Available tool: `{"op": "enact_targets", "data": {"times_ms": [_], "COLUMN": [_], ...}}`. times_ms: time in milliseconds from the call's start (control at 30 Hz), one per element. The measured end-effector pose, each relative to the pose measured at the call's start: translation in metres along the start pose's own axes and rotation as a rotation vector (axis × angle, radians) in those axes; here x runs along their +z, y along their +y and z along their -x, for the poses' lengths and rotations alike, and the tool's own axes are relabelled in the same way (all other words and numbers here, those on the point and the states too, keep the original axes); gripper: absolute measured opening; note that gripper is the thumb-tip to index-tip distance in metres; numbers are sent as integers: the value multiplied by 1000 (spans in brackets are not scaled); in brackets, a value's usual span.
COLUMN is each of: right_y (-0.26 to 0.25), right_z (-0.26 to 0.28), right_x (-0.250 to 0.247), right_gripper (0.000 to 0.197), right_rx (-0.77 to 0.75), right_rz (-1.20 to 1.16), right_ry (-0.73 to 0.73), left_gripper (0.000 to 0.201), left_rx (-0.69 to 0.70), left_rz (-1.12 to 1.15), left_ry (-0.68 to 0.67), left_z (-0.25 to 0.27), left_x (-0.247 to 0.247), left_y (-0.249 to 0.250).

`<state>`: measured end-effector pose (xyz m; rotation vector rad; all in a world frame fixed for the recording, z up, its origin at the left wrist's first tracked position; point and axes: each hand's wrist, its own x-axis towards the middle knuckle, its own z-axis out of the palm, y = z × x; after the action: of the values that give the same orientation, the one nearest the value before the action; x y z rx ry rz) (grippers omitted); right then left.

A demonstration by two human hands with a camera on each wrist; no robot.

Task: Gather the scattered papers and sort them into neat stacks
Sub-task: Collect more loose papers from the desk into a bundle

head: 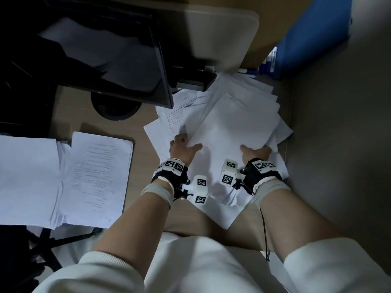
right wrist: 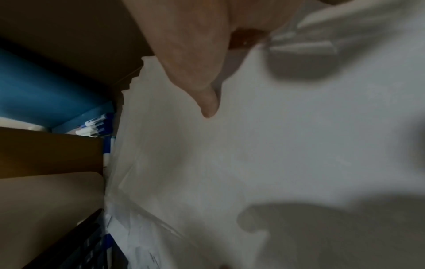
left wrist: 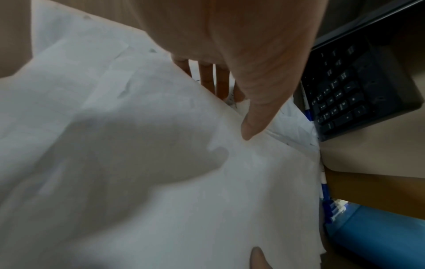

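Observation:
A loose pile of white papers (head: 230, 127) lies fanned out on the desk at centre right. My left hand (head: 183, 148) grips the pile's top sheets at their left near edge. In the left wrist view its thumb (left wrist: 257, 109) lies on top of the paper (left wrist: 161, 182) and the fingers (left wrist: 207, 76) reach down behind the paper's edge. My right hand (head: 257, 152) holds the same sheets at the right near edge. Its thumb (right wrist: 195, 72) presses on the top sheet (right wrist: 276, 145), and its fingers are hidden beneath.
Two squared stacks lie at the left, one blank (head: 27, 176) and one printed (head: 99, 176). A black monitor (head: 95, 49) overhangs the desk's back; a keyboard (left wrist: 352, 91) sits under a shelf. A blue box (head: 313, 34) and pens (head: 266, 64) stand behind the pile. A grey partition (head: 338, 144) bounds the right.

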<state>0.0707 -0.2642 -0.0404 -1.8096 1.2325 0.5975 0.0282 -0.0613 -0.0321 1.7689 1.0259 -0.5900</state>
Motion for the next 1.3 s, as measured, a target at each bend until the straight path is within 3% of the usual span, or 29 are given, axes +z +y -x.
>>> {"op": "enact_targets", "data": {"times_ms": [133, 267, 433, 533, 733, 867, 933, 967, 1000, 1100, 1167, 1300], "right_y": [14, 34, 53, 63, 66, 69, 72, 74, 77, 84, 88, 89], "right_z": [-1, 12, 29, 36, 44, 47, 48, 50, 50, 50, 53, 58], "right_x": [1, -11, -12, -5, -6, -2, 1, 2, 4, 5, 6, 14], "right_gripper": [74, 44, 27, 36, 48, 44, 29, 28, 30, 52, 59, 67], "right_rx": [-130, -217, -242, -234, -159, -87, -19, 4, 20, 2, -26, -57], "right_rz": [53, 257, 313, 291, 168, 124, 102, 105, 127, 195, 183, 120], "right_ry": [-122, -191, -258, -233, -71, -63, -96, -107, -120, -111, -118, -145], "left_gripper": [78, 75, 71, 55, 26, 26, 39, 42, 42, 40, 45, 70], "left_rx": [-5, 1, -59, -68, 49, -138, -149, -185, -221, -153, -111, -113], "left_rz": [131, 17, 188, 225, 73, 78, -97, -59, -26, -13, -5, -103], "left_ry": [112, 256, 65, 62, 8, -57, -115, -115, -86, 76, 73, -57], "left_z": [4, 3, 13, 26, 42, 51, 49, 46, 47, 40, 41, 48], "left_x": [-6, -25, -34, -32, -37, -46, -48, -48, -50, -55, -57, -55], "left_y": [3, -8, -27, -44, -92, -100, -105, -106, -106, -112, -110, -105]}}
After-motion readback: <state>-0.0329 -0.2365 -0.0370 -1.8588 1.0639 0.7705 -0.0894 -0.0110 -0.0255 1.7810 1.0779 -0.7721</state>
